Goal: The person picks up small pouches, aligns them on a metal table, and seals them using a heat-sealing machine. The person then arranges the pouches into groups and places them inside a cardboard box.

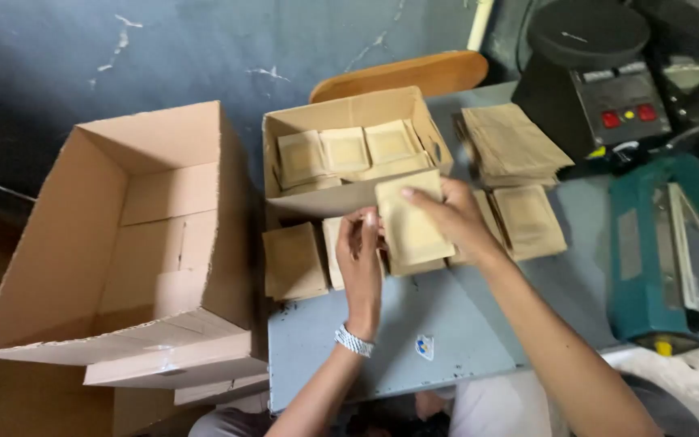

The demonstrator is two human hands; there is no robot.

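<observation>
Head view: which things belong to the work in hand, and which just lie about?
In use: brown paper pouch held by left hand and right hand; small box of pouches; pouches on the table.
Lying about: large empty carton; green heat sealer; black machine.

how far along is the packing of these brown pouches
Done: a row of pouches already stands in the small box. In hand: the left hand and right hand hold one brown pouch together. Left: loose pouches on the table, a flat stack behind, and the large carton holds none.
</observation>
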